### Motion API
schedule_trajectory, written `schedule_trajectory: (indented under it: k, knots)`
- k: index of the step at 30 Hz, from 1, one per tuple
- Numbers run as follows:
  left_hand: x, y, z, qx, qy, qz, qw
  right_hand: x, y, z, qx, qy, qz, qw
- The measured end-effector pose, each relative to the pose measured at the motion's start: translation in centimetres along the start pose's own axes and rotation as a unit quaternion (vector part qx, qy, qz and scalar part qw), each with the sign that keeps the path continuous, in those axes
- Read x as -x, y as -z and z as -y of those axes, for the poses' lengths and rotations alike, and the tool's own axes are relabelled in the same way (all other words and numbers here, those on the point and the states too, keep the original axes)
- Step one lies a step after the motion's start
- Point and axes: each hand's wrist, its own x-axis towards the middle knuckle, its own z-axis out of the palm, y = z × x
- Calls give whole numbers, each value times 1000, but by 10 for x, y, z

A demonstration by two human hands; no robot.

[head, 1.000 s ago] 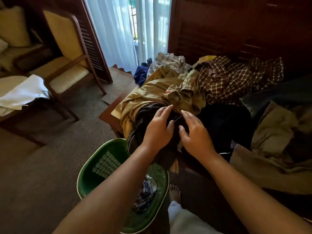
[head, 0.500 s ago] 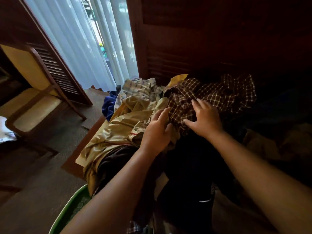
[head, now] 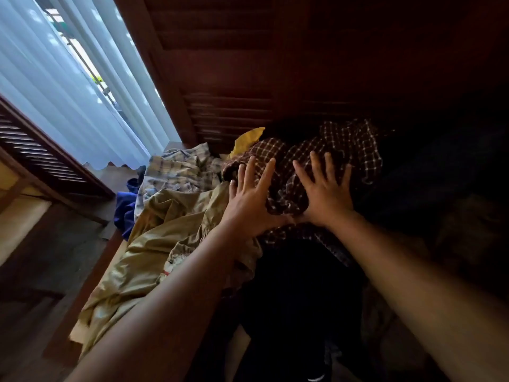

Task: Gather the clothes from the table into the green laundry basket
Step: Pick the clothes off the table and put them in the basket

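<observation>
Both hands have travelled farther up the heap in the last second, off the black cloth near the front edge and onto a crumpled dark-brown shirt with a fine white check [head: 344, 150]. The view has tilted upward with them, and the green laundry basket, seen earlier by the person's feet, is now out of frame.

That shirt lies on top of the pile, toward the back, close to the dark louvred wooden doors [head: 234, 78]. The left hand [head: 249, 199] rests on its left part and the right hand [head: 326, 199] on its middle, the wrists nearly touching. On both hands the fingers [head: 329, 166] are splayed wide and almost straight, laid flat on the fabric: released, not clenched, with nothing gripped yet.

Just left of the shirt, a large wrinkled khaki garment [head: 165, 238] drapes toward the edge of the wooden counter [head: 91, 285]. Behind it lie a pale plaid cloth [head: 181, 172], a scrap of bright yellow fabric [head: 246, 140] and a bunched royal-blue garment [head: 125, 208]. Black clothing [head: 297, 285] fills the space beneath the forearms. White sheer curtains [head: 68, 92] glow at the upper left.

By the look of it, the job is at an early stage, with nearly the whole pile left on the counter. The likely next move is to close the fingers around the checked shirt and carry it down to the basket.
</observation>
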Motion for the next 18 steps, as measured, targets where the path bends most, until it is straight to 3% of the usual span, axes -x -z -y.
schedule_trajectory:
  k: [12, 15, 18]
  knots:
    - [-119, -56, -24, -152, 7, 206, 967, -12, -11, -58, -54, -14, 4, 998]
    - [-124, -60, -28, -187, 14, 178, 966, -13, -18, -64, -49, -8, 1, 999]
    - [-117, -54, -29, -135, 2, 98, 986, -14, -22, -65, -53, -8, -8, 999]
